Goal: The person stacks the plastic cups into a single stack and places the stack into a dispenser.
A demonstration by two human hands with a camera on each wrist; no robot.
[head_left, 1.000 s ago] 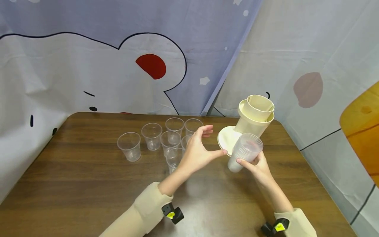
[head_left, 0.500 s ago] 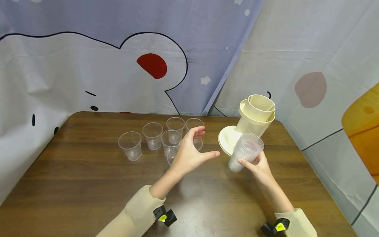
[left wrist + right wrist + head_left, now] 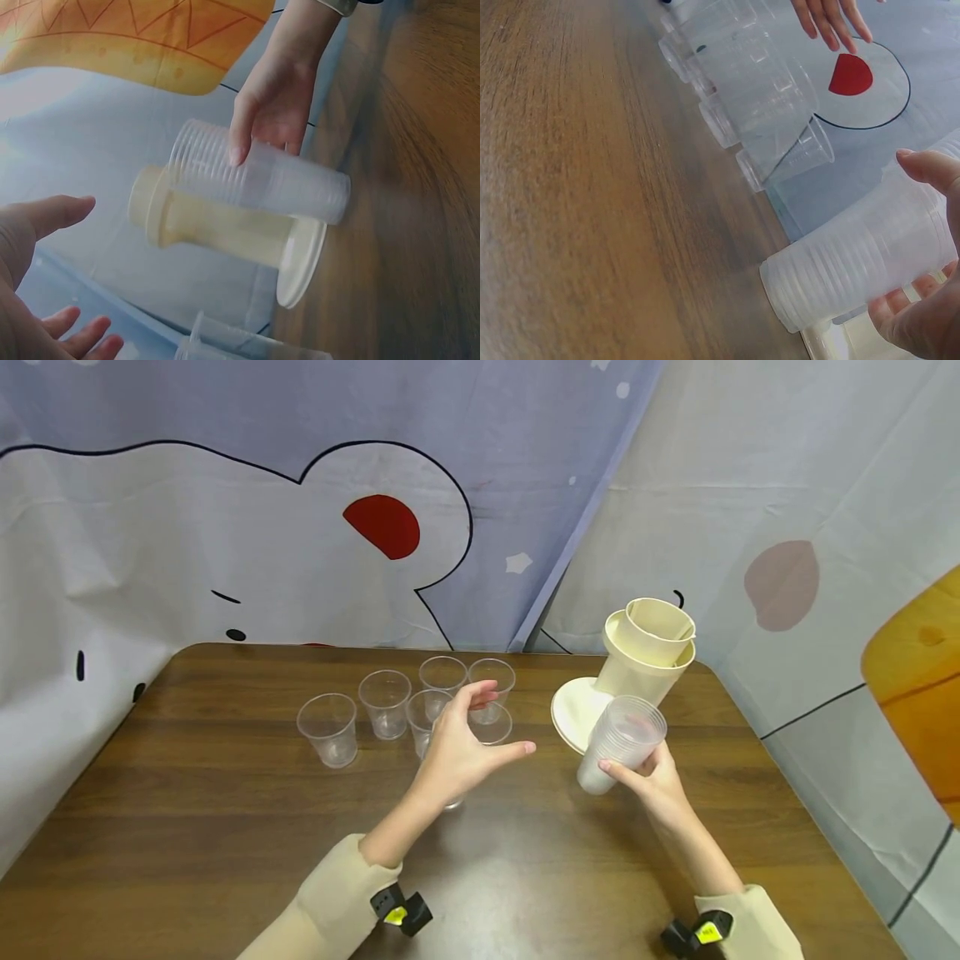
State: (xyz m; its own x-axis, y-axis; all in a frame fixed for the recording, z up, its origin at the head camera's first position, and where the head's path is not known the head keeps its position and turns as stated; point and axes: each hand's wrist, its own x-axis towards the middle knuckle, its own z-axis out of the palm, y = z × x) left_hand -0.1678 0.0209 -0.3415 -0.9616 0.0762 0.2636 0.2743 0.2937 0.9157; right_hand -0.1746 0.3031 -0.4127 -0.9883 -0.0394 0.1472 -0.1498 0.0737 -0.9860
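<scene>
My right hand (image 3: 654, 783) grips a stack of clear plastic cups (image 3: 621, 745), tilted with its rims up, in front of the cream holder. The right wrist view shows the nested cups (image 3: 847, 259) between thumb and fingers. My left hand (image 3: 459, 745) is held in the air with thumb and fingers spread apart, nothing between them. Behind and left of it stand several single clear cups, upright on the table; one cup (image 3: 327, 727) sits at the far left and another (image 3: 386, 702) beside it. The left hand hides part of this group.
A cream cup dispenser-like holder (image 3: 637, 668) with a round base (image 3: 577, 714) stands at the back right of the brown wooden table (image 3: 225, 843). A printed curtain (image 3: 225, 543) hangs right behind the table's back edge.
My left hand has moved left, away from the cup stack and across the front of the standing cups, its fingers still spread. The right hand keeps the stack in the same spot.
</scene>
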